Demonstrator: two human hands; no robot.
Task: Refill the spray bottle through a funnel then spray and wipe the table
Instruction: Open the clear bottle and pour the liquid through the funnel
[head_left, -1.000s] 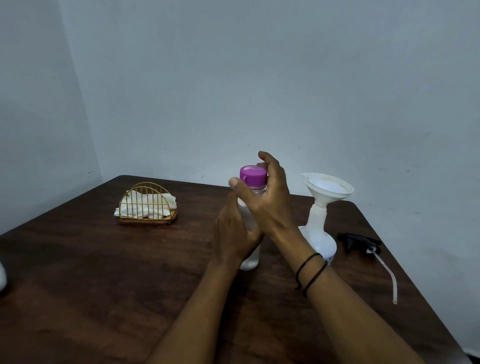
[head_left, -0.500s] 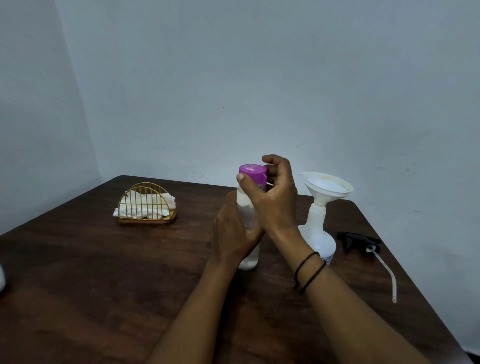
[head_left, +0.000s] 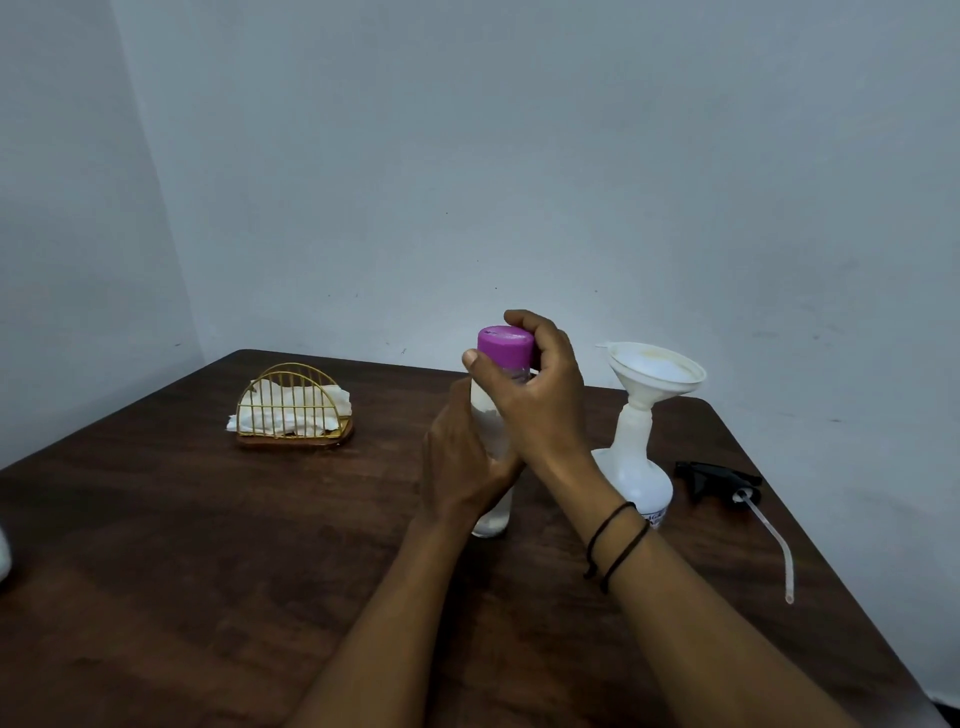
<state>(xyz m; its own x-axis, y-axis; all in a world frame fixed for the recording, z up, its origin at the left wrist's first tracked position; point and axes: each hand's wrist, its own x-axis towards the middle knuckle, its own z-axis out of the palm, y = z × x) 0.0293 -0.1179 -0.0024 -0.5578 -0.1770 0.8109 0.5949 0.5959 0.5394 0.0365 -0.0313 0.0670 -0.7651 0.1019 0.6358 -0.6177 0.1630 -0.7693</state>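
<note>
On the dark wooden table (head_left: 208, 571), a gold wire napkin holder (head_left: 294, 410) sits well left of the hands. The left hand (head_left: 460, 467) grips the clear bottle (head_left: 491, 431) upright; the right hand (head_left: 540, 400) curls round its purple cap (head_left: 504, 345). Just right stands the white spray bottle (head_left: 636, 478), topped by a funnel (head_left: 657, 369), with the black spray head (head_left: 719, 480) beyond.

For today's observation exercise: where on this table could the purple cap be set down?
Bare dark wooden table lies between the gold wire napkin holder and the left hand, and along the near edge. It's crowded around the white spray bottle, white funnel and black trigger head.
</note>
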